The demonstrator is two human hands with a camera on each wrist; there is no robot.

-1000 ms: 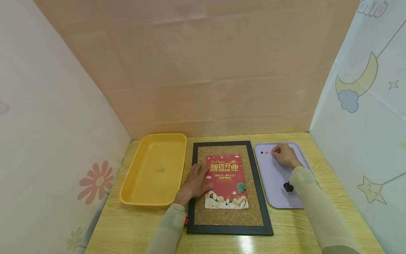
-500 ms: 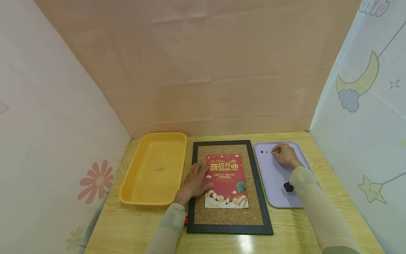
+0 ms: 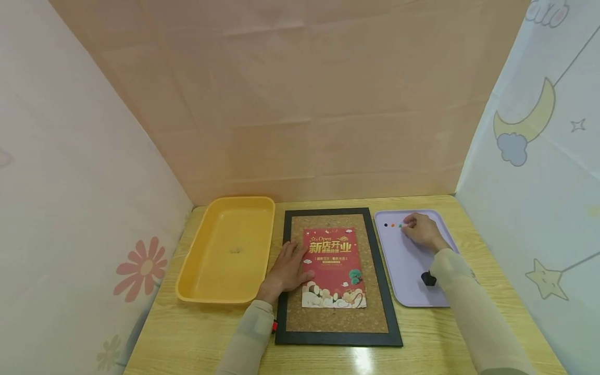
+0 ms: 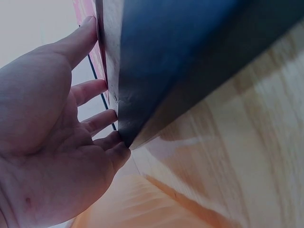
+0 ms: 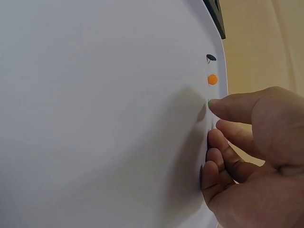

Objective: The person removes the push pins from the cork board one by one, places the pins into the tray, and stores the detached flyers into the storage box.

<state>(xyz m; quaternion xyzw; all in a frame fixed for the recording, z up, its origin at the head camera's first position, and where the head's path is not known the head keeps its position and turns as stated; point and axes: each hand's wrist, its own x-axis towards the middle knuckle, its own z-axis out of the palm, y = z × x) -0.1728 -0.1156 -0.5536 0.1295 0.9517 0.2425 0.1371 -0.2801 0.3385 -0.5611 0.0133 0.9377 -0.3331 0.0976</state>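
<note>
A red poster [image 3: 335,265] with gold lettering lies on a black-framed cork board [image 3: 337,320]. My left hand [image 3: 287,268] rests over the board's left side, with fingertips and thumb on the poster's left edge. My right hand [image 3: 421,230] is low over the far part of a lilac tray [image 3: 391,271]. There, a black thumbtack [image 5: 211,57], an orange thumbtack [image 5: 213,79] and a green thumbtack [image 5: 209,103] stand in a row. In the right wrist view my thumb tip overlaps the green one, apart from the forefinger. The other fingers are bent, tips at the tray surface.
A yellow tray [image 3: 225,250] stands left of the board on the wooden table [image 3: 197,338]. A black piece [image 3: 428,278] shows by the right wrist. A tan sheet [image 3: 300,130] backs the table, with patterned white sheets on both sides.
My right hand has shifted slightly to the right along the tray, and the green thumbtack now shows more clearly beside it. The left hand and poster stay in place.
</note>
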